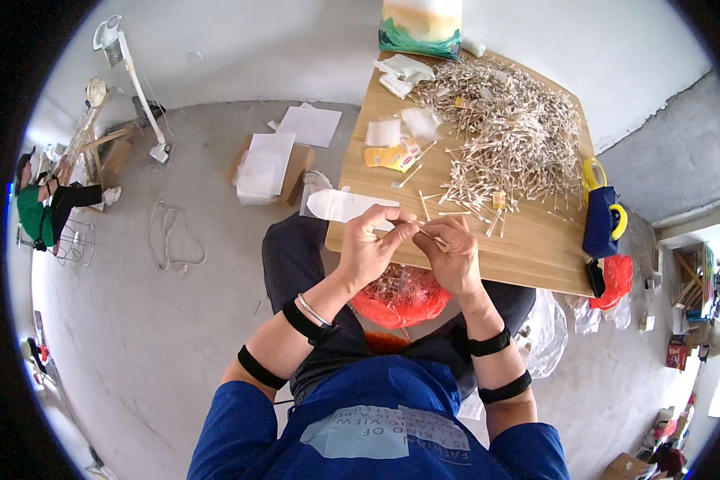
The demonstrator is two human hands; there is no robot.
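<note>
Blue-sleeved forearms with black bands are raised from the lower edge to the near edge of the light wooden tabletop [536, 264]. A small bundle of thin white cotton-tipped sticks [426, 231] is pinched between the two hands just above that edge. The left hand [374, 248] is curled, thumb and fingers pressed on the sticks' left ends; the right hand [454, 254] is closed round the other end, though how many sticks are held cannot be told at this size. For a neat bundle, the tips are best kept level and the grip light. A clear flat plastic sleeve [340, 205] lies at the near left corner, and the large loose heap of sticks [512, 132] is spread toward the far right corner.
</note>
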